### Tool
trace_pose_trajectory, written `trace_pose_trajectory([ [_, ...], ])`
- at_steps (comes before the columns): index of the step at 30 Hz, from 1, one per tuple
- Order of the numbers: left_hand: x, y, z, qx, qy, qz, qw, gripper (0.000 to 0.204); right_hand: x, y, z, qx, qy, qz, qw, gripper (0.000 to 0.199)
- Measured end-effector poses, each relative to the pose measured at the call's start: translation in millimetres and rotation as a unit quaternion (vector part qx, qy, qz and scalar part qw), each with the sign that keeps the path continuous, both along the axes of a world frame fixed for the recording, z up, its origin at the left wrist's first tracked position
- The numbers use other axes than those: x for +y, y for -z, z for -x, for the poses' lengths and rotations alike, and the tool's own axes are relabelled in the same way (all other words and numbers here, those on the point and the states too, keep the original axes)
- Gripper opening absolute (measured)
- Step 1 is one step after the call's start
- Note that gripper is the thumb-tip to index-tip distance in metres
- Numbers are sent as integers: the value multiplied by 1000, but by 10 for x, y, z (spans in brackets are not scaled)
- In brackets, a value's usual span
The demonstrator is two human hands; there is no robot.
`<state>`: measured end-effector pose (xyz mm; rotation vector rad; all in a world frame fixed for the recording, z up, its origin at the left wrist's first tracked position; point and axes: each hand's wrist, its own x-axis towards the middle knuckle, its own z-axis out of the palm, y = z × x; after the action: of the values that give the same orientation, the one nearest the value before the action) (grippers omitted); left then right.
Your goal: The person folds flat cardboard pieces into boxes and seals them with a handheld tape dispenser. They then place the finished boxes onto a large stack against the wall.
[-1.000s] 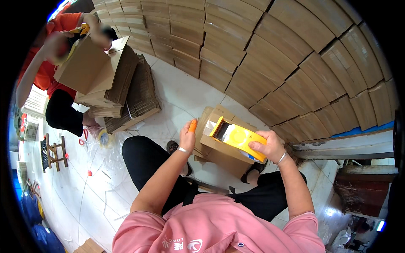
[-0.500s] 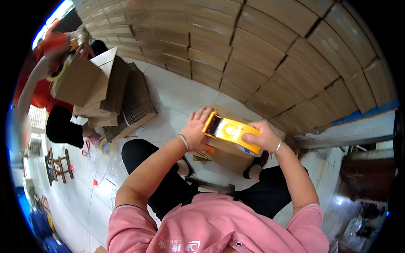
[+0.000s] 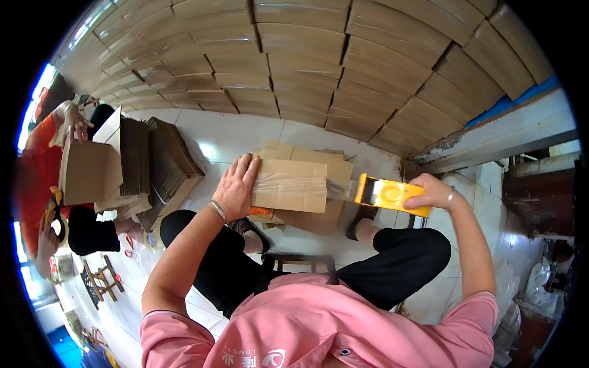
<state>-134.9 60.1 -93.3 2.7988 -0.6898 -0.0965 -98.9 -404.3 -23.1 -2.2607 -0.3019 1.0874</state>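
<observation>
My left hand [image 3: 235,187] rests on the left end of a brown cardboard box [image 3: 294,195], its fingers stretched out and holding nothing. Clear tape lies along the box's top and runs off its right end as a strip [image 3: 341,189] to a yellow tape dispenser [image 3: 386,193]. My right hand [image 3: 432,191] grips that dispenser to the right of the box, thumb on its side. A small orange thing [image 3: 260,211] shows beside my left wrist; its kind cannot be made out. Beneath the box lie more cardboard pieces [image 3: 331,218].
A wall of stacked cartons [image 3: 307,46] rises ahead. At left, a co-worker in an orange top [image 3: 40,150] handles an open carton [image 3: 86,172], near a stack of flattened cardboard [image 3: 175,159]. A wooden stool [image 3: 101,279] and red scissors [image 3: 129,246] are on the floor.
My right hand has drawn the tape dispenser to the right, pulling tape off the box. My left hand has shifted left onto the box's end, and the box top now shows.
</observation>
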Motion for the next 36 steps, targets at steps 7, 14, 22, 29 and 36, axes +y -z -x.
trace_pose_trajectory([
  [7, -118, -173, -21, 19, -17, -93, 995, 116, 939, 610, -7, -118, -72, 77, 987, 43],
  [14, -779, -301, 80, 7, 89, -131, 987, 109, 1616, 588, 381, -169, -13, 250, 953, 24],
  [22, -1216, -454, -82, 8, 178, -252, 951, 108, 1260, 435, 457, -206, 69, 247, 944, 28],
  [29, -1377, -604, -78, 12, 230, -279, 932, 106, 218, 9, 498, -262, 312, 188, 893, 50],
  [36, -1431, -496, -115, 28, 234, -217, 947, 79, -810, 401, 699, -228, 588, -200, 750, 40],
])
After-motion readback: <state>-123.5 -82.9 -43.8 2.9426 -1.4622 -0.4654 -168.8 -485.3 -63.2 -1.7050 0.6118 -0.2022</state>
